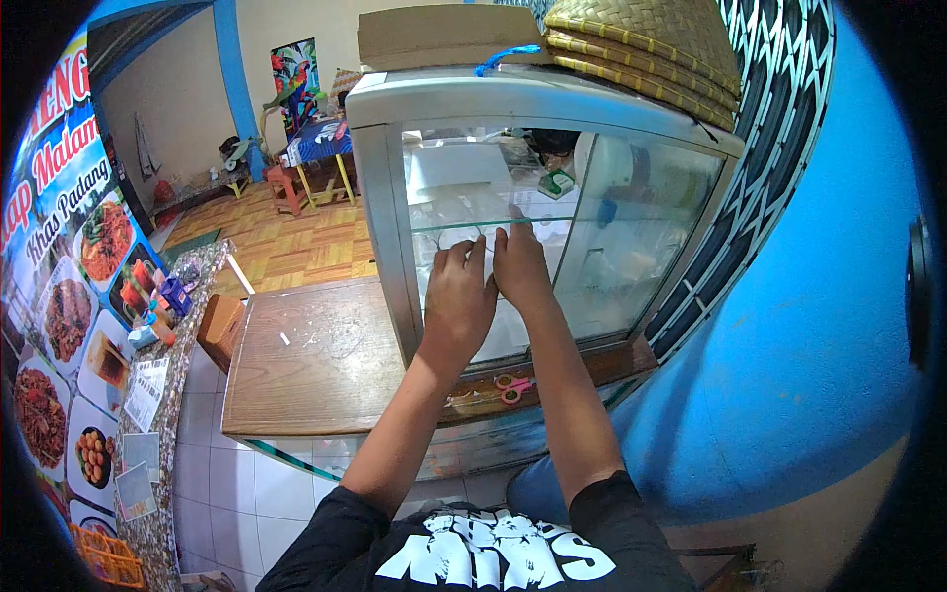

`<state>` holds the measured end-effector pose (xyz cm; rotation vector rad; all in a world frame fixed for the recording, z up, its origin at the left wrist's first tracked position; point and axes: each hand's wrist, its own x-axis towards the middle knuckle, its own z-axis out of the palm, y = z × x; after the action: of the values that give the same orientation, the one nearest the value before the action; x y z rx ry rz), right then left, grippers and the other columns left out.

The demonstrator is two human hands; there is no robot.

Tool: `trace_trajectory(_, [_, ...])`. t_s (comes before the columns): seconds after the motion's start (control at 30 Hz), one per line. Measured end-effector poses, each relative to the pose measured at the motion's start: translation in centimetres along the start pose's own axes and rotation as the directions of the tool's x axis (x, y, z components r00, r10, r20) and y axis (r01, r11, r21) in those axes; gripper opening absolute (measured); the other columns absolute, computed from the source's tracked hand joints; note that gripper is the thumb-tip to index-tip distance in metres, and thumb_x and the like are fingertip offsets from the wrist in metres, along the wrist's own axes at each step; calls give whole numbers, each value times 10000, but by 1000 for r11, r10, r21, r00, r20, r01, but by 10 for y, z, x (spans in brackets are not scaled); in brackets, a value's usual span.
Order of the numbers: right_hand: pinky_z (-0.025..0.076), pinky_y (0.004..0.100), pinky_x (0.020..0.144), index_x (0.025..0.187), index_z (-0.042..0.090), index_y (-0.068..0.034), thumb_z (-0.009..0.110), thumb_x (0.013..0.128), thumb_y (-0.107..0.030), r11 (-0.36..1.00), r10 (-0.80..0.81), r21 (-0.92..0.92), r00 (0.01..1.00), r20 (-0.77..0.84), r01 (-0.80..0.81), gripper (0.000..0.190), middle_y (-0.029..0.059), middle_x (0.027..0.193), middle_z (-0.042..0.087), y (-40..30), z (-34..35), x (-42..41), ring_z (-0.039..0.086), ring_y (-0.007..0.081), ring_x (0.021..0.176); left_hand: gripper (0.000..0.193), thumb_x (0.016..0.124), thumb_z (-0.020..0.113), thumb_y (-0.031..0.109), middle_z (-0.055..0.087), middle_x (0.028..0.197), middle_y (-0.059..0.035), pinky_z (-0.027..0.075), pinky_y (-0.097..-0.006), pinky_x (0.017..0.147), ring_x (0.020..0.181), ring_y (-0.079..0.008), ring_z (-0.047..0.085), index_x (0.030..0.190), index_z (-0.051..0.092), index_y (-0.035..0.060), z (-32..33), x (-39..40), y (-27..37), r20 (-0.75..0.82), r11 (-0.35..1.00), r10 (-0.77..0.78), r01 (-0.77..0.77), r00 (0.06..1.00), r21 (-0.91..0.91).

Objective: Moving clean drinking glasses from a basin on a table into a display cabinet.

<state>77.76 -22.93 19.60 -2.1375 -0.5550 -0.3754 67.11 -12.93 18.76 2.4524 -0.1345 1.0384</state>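
Both my hands reach through the open front of an aluminium-framed glass display case [385, 222]. My left hand [462, 296] has bent fingers just below the edge of a glass shelf [444, 225]. Beside it, nearly touching, my right hand [521, 266] extends a finger up past that edge. Clear, shiny material lies around the fingertips, and I cannot tell whether either hand grips any of it. On the shelf, farther in, are a white box-like piece [455, 166] and a small green-and-white packet [555, 183]. Pink-handled scissors [512, 388] rest on the wooden ledge under my right forearm.
A sliding glass pane [636, 244] covers the case's right side. Woven baskets [644, 52] and a cardboard box [451, 37] sit on top. Left of the case extends a wooden tabletop [311, 355]; beyond it is a stone-patterned counter [166, 370]. A blue wall [784, 355] stands at right.
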Motion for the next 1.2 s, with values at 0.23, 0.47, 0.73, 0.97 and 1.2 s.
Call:
trace_trajectory(0.23, [454, 585, 1200, 1666, 278, 62, 564, 1111, -206, 999, -4, -38, 1000, 21, 5, 679, 468, 1585, 388, 2, 2, -1, 470, 602, 1449, 557, 961, 743, 32, 516, 1493, -348, 457, -551, 1179, 1421, -505, 490, 1481, 568, -64, -6, -12, 16, -103, 996, -77, 72, 992, -51])
trace_trajectory(0.47, [358, 599, 1275, 1682, 279, 25, 664, 1060, -201, 998, -65, 3, 997, -48, 65, 765, 435, 1640, 331, -1, 2, -10, 335, 594, 1547, 607, 990, 678, 33, 329, 1602, -490, 313, -610, 1285, 1551, -637, 286, 1519, 444, -152, 0, -22, 12, -129, 996, -46, 35, 991, -85])
trace_trajectory(0.73, [376, 577, 1256, 1592, 510, -82, 746, 1013, -283, 948, -221, -251, 972, -81, 195, 657, 288, 1607, 470, -9, 5, -12, 427, 503, 1513, 709, 989, 705, 53, 225, 1636, -530, 272, -578, 1316, 1582, -634, 231, 1571, 367, -172, 7, -18, 0, -36, 983, -182, 183, 983, 26])
trace_trajectory(0.97, [449, 585, 1200, 1502, 659, -212, 747, 1003, -279, 916, -166, -372, 986, -1, 154, 511, 159, 1674, 472, -16, 11, -3, 497, 467, 1450, 837, 954, 780, 220, 337, 1606, -496, 334, -635, 1266, 1499, -646, 380, 1585, 375, -153, 12, -4, -5, 32, 955, -173, 159, 984, 250])
trace_trajectory(1.2, [535, 540, 1106, 1207, 834, -110, 725, 1009, -226, 917, -229, -351, 971, -66, 192, 254, 179, 1533, 625, 5, 24, 15, 582, 444, 1330, 845, 940, 777, 205, 448, 1550, -414, 369, -685, 1228, 1452, -563, 491, 1590, 373, -153, 22, 1, -12, 2, 954, -259, 255, 966, 156])
